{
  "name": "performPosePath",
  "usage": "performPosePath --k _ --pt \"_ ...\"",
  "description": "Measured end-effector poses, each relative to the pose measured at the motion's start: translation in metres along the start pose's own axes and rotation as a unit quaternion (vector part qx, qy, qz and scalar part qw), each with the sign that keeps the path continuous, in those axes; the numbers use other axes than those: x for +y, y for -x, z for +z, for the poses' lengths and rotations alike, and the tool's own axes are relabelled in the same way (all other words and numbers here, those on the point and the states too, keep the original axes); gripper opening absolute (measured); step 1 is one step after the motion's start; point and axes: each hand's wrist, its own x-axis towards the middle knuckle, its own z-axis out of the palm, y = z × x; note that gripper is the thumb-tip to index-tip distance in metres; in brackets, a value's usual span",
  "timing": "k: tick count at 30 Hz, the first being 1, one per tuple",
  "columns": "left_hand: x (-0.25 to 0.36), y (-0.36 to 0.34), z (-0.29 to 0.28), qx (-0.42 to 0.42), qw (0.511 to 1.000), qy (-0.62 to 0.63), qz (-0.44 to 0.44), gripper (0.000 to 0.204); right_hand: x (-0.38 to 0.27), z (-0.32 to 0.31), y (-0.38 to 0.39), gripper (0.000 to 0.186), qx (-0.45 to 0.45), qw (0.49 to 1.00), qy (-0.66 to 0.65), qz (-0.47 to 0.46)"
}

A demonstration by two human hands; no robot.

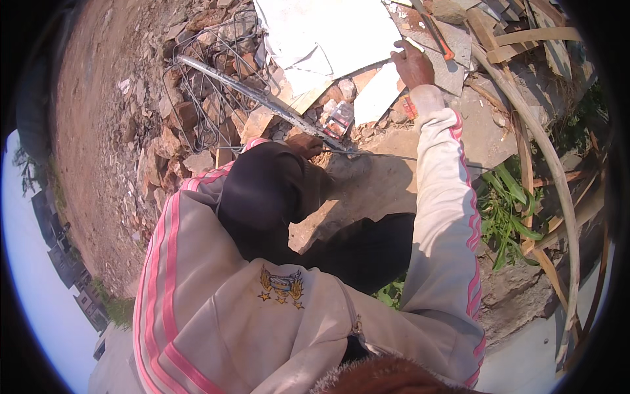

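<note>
My right hand [415,67] reaches to the right edge of a large white sheet [321,29], its fingers apart and slightly bent. A hammer with an orange handle [438,38] lies just right of it; a smaller white piece [375,95] is below-left. My left hand [303,146], partly hidden by my dark-clad knee [259,190], is closed beside the lower end of a long metal bar [249,93] and a thin dark rod [384,155]; what it holds is unclear. A small clear packet [338,118] lies above it.
Bent rebar [197,131] lies on broken brick and stone [161,157] to the left, beside a dirt slope [92,118]. A concrete slab [479,131] is under the work. Curved wooden strips [551,164] and green plants [505,203] line the right. Buildings [65,249] stand far left.
</note>
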Motion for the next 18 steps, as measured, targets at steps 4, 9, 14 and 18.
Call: performPosePath --k 4,9,14,18 --pt "0.049 0.025 -0.018 -0.036 0.995 0.054 -0.081 0.032 -0.040 0.162 0.100 0.051 -0.302 0.951 -0.053 -0.026" --pt "0.060 0.054 -0.028 -0.039 0.993 0.035 -0.105 0.035 -0.077 0.224 0.154 0.061 -0.340 0.935 0.094 0.015" --pt "0.059 0.092 -0.027 0.035 0.992 0.009 -0.121 0.033 -0.089 0.186 0.149 0.052 -0.343 0.939 0.008 0.022" --pt "0.138 0.106 -0.097 0.050 0.995 0.042 -0.079 0.034 -0.118 0.086 0.146 0.052 -0.308 0.950 -0.023 0.037"
